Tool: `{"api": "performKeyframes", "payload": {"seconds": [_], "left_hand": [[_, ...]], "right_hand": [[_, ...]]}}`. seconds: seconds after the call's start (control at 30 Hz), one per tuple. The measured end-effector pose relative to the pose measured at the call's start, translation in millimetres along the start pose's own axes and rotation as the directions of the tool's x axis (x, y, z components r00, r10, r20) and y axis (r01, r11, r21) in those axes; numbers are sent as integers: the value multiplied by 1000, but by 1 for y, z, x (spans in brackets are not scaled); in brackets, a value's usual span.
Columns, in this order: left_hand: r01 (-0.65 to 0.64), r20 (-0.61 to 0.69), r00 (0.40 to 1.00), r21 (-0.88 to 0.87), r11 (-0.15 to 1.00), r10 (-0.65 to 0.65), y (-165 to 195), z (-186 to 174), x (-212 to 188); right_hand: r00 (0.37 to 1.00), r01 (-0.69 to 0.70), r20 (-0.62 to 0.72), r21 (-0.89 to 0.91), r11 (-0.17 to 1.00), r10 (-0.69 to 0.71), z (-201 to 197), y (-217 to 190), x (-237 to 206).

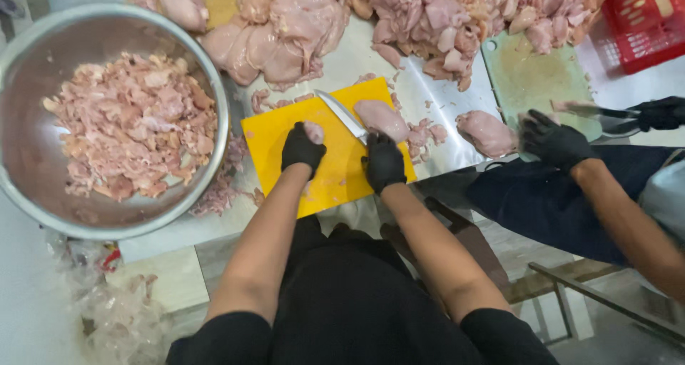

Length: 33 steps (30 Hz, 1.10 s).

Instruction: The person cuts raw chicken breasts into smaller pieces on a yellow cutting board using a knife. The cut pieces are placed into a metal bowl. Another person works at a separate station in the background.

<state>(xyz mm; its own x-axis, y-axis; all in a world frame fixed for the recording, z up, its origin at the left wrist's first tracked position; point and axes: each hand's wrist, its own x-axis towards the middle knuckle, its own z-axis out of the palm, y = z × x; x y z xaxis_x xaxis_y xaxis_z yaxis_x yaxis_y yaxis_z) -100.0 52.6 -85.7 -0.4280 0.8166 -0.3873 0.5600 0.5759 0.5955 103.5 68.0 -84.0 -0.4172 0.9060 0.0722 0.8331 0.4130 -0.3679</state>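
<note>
Right hand hides knife handle; left hand grips meat.

1. Steel bowl of chopped meat is seen at left.
2. Raw chicken heap is piled behind.
3. Green board and red crate are placed at right.

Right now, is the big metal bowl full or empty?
Partly full. The metal bowl holds a heap of cut chicken pieces, but its bare inner wall shows around and above them.
</note>
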Motion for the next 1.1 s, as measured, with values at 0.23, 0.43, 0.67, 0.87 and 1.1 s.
{"api": "performKeyframes", "payload": {"seconds": [0.23, 0.43, 0.67, 0.87, 1.1], "left_hand": [[-98, -57, 992, -917, 387, 116, -58, 2, -24], [-292, -558, 828, -354, 888, 50, -127, -1, -47], [-351, -568, 819, -390, 851, 77, -102, -12, -25], [-383, -518, 813, -132, 914, 265, -83, -8, -18], [-415, -484, 820, -134, 900, 306, -96, 2, -10]], "right_hand": [[965, -259, 119, 268, 928, 235, 4, 18, -21], [898, -440, 294, 649, 620, 328, 25, 27, -59], [756, -545, 644, 524, 654, 115, 43, -16, -70], [856, -213, 516, 310, 926, 24, 46, -40, -66], [796, -327, 585, 199, 924, 156, 43, -88, -37]]}}
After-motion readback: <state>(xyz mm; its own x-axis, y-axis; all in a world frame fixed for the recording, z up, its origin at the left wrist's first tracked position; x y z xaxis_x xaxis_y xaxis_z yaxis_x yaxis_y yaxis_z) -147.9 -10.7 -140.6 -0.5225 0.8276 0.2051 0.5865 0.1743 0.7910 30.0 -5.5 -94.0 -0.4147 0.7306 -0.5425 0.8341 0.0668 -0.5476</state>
